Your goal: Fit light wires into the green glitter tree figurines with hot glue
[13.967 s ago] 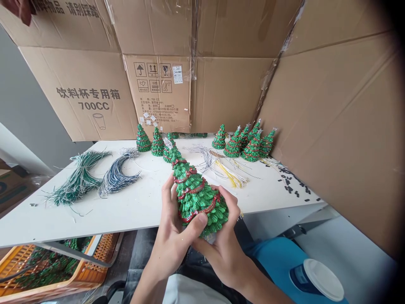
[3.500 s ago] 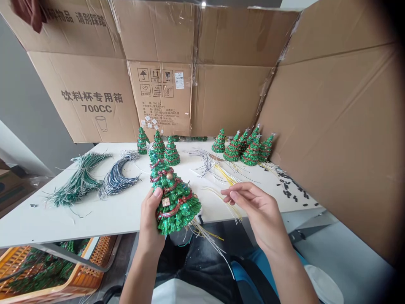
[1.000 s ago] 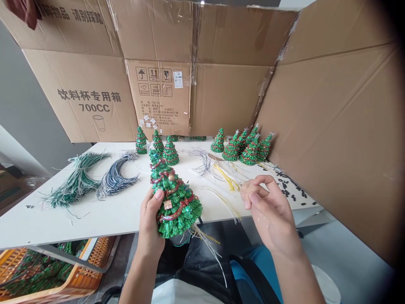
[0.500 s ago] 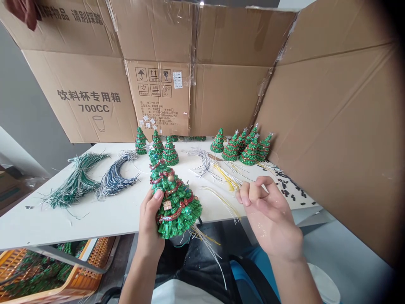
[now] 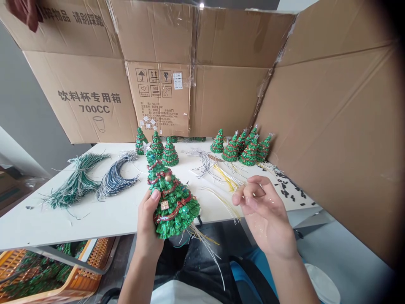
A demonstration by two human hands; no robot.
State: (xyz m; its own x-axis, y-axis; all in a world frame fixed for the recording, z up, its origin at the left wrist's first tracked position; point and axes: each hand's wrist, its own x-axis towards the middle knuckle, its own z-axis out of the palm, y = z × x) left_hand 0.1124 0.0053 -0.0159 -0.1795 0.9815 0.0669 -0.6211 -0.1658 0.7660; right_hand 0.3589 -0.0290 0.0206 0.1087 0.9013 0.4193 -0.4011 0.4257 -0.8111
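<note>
My left hand (image 5: 148,217) is wrapped round the side of a green glittery Christmas tree figurine (image 5: 174,202), thumb on its front. The tree leans to the left and carries red garlands, small baubles and a little gift box. White and yellow wires (image 5: 205,245) hang out of its base. To the right, apart from the tree, my right hand (image 5: 265,211) is raised palm up with glitter specks on it. Its fingers are curled in and the thumb meets them; whatever may be between them is too small to make out.
Green wires (image 5: 77,179) and blue wires (image 5: 118,177) lie in bundles on the white table (image 5: 104,223). Small trees (image 5: 249,150) stand at the back. Yellow wires (image 5: 230,181) and black bits (image 5: 286,188) lie right. Cardboard (image 5: 234,97) walls the back; an orange basket (image 5: 79,278) sits below.
The tree and my left hand have shifted slightly to the left. My right hand has moved a little left, its fingers curling and closing differently.
</note>
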